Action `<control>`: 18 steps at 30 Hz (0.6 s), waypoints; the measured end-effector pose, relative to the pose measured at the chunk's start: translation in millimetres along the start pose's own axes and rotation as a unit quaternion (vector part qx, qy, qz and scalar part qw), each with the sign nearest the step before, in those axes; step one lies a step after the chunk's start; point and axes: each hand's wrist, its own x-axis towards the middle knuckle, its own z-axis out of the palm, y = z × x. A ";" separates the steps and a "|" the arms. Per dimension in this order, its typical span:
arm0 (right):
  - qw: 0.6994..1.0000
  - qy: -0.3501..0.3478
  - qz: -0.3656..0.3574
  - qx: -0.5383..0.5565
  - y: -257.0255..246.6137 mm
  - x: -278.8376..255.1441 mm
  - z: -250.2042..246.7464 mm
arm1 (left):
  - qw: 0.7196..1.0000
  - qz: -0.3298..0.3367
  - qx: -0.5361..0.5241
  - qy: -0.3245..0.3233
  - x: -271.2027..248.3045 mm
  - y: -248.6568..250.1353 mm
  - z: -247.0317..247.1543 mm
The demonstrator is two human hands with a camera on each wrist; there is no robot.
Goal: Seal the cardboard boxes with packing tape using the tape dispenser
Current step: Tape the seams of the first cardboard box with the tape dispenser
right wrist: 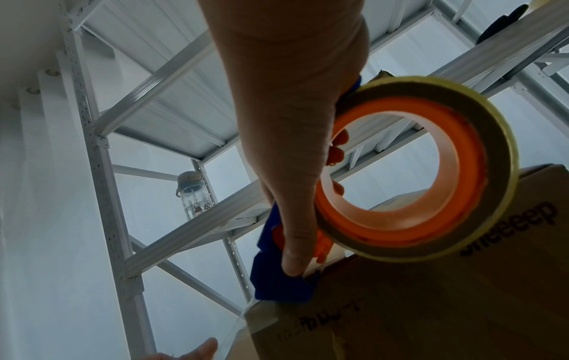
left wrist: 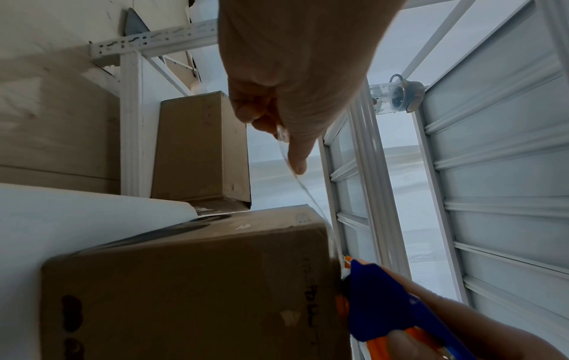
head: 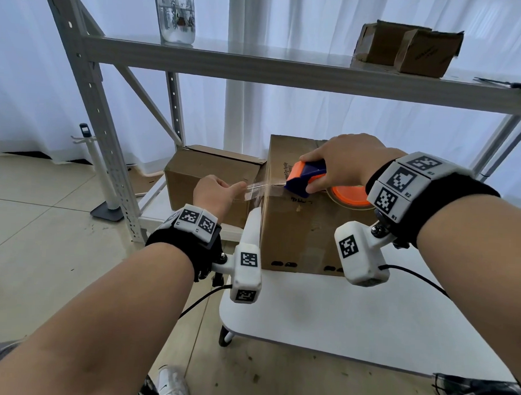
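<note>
A closed cardboard box (head: 299, 229) (left wrist: 197, 287) (right wrist: 431, 304) stands on a small white table (head: 352, 329). My right hand (head: 341, 165) (right wrist: 295, 146) grips a blue and orange tape dispenser (head: 305, 177) (left wrist: 378, 302) (right wrist: 277, 280) that rests on the box's top near its left edge. Its tape roll (head: 349, 196) (right wrist: 409, 168) has an orange core. A strip of clear tape (head: 258, 189) (left wrist: 305, 192) runs from the dispenser out past the box's left edge to my left hand (head: 220, 192) (left wrist: 283, 102), which pinches its free end.
A second cardboard box (head: 209, 180) (left wrist: 200, 148) sits on the low shelf of a grey metal rack (head: 88, 79). On the upper shelf stand a clear bottle (head: 176, 13) (right wrist: 194, 194) and two small boxes (head: 409, 48). A white stand (head: 102, 172) is on the tiled floor at left.
</note>
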 end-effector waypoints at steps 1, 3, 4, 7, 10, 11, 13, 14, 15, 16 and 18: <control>1.000 0.002 0.001 0.008 0.2 -1.1 1.3 | 1.000 -0.003 0.000 -0.001 -0.8 -1.3 2.3; 1.000 0.008 0.001 0.017 1.3 -2.9 3.1 | 1.000 -0.011 -0.002 -0.005 -1.2 -4.2 7.6; 1.000 0.010 0.001 0.018 1.6 -3.5 3.5 | 1.000 -0.019 -0.008 -0.007 -0.9 -5.6 10.0; 1.000 0.012 -0.002 0.015 1.6 -3.6 3.6 | 0.998 -0.052 -0.035 -0.017 -1.8 -8.5 16.5; 1.000 0.009 0.000 0.013 1.2 -3.3 3.6 | 0.993 -0.089 -0.065 -0.032 -6.9 -11.6 24.4; 1.000 0.009 0.001 0.015 0.8 -3.3 3.8 | 0.991 -0.101 -0.078 -0.037 -9.4 -12.5 27.8; 1.000 0.010 0.001 0.015 0.5 -3.9 3.9 | 0.986 -0.123 -0.103 -0.049 -13.1 -14.6 35.1; 1.000 0.011 0.001 0.016 0.6 -4.0 4.2 | 0.983 -0.134 -0.116 -0.057 -14.8 -15.2 38.5; 1.000 0.012 0.002 0.017 0.8 -4.2 4.5 | 0.979 -0.145 -0.131 -0.063 -16.8 -15.1 40.9; 1.000 0.013 0.002 0.018 0.8 -4.3 5.0 | 0.974 -0.156 -0.148 -0.068 -18.0 -15.5 42.8; 1.000 0.015 0.002 0.016 1.1 -4.7 5.9 | 0.966 -0.172 -0.177 -0.073 -18.0 -17.0 45.5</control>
